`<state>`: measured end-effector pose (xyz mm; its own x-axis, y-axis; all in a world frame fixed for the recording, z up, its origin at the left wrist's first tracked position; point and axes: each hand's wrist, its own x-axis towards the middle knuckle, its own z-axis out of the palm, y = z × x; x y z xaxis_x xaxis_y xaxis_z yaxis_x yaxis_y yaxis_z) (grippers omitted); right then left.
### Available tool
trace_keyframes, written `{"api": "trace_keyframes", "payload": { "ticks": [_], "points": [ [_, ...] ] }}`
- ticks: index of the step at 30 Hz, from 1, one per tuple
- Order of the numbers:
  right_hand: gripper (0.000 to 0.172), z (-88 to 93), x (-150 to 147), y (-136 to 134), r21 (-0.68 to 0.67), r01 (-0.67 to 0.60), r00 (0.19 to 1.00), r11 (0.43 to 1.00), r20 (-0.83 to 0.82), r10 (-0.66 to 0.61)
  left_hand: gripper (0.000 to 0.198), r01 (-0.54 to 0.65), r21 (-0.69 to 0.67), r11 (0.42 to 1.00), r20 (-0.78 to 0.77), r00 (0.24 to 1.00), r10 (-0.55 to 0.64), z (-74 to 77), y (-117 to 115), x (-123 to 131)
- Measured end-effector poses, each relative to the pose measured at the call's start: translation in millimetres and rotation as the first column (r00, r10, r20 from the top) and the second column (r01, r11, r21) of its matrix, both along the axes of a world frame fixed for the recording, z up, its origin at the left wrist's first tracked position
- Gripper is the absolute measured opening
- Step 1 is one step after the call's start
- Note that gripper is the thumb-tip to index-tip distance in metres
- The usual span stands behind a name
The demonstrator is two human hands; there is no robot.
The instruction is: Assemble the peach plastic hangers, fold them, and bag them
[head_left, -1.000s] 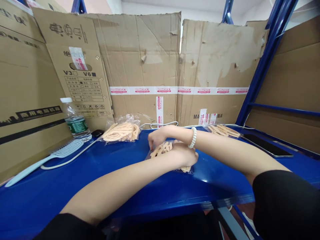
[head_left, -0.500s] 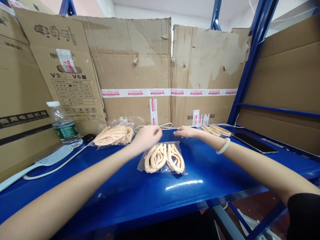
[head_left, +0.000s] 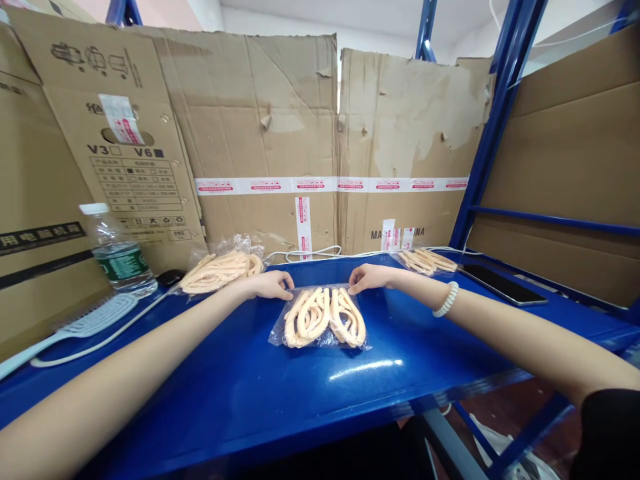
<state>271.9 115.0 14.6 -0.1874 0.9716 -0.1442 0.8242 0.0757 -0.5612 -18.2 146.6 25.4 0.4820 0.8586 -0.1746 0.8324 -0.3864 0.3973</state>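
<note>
A clear plastic bag [head_left: 326, 340] lies flat on the blue shelf, holding curled beige cord-like loops [head_left: 314, 315] in two bunches. The thumb and fingers of my left hand [head_left: 273, 285] are closed on its far left corner. At the far right corner, my right hand [head_left: 371, 277] pinches the bag's edge in the same way. Beyond my left forearm rests a fuller bag of similar beige pieces [head_left: 220, 270]. Another bag with beige strips [head_left: 427, 261] sits at the back right, past my right wrist.
On the left stand a water bottle [head_left: 120, 257] and a pale hairbrush [head_left: 103, 317], with a white cable [head_left: 120, 333] beside them. A phone [head_left: 503, 285] lies at the right. Cardboard sheets [head_left: 265, 133] wall off the back of the blue metal shelf [head_left: 250, 400].
Both hands have come down and toward me onto the bag's far corners. My left hand has also shifted left. Both hands have taken hold of the bag's edge.
</note>
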Motion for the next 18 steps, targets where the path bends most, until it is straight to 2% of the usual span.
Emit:
{"api": "trace_keyframes", "payload": {
  "ticks": [6, 11, 15, 18],
  "points": [
    [0.021, 3.1, -8.0, 1.1, -0.010, 0.071, 0.997, 0.997, 0.027, -0.071, 0.039, -0.020, -0.022, 1.000, 0.012, 1.000, 0.020, -5.8, 10.5, 4.1],
    [0.011, 8.7, -16.9, -3.8, -0.056, 0.126, 0.992, 0.990, 0.012, -0.126, 0.033, -0.059, -0.084, 0.995, 0.040, 0.997, 0.063, -5.6, 6.5, 7.8],
    [0.007, 12.7, -18.8, -7.3, -0.092, 0.128, 0.990, 0.988, -0.051, -0.133, 0.027, -0.086, -0.155, 0.984, 0.073, 0.992, 0.098, -2.2, 0.7, 7.0],
    [0.011, 17.8, -15.9, -8.6, -0.125, 0.098, 0.989, 0.987, -0.100, -0.111, 0.023, -0.102, -0.195, 0.975, 0.083, 0.989, 0.120, 0.6, -1.7, 4.6]
  ]
}}
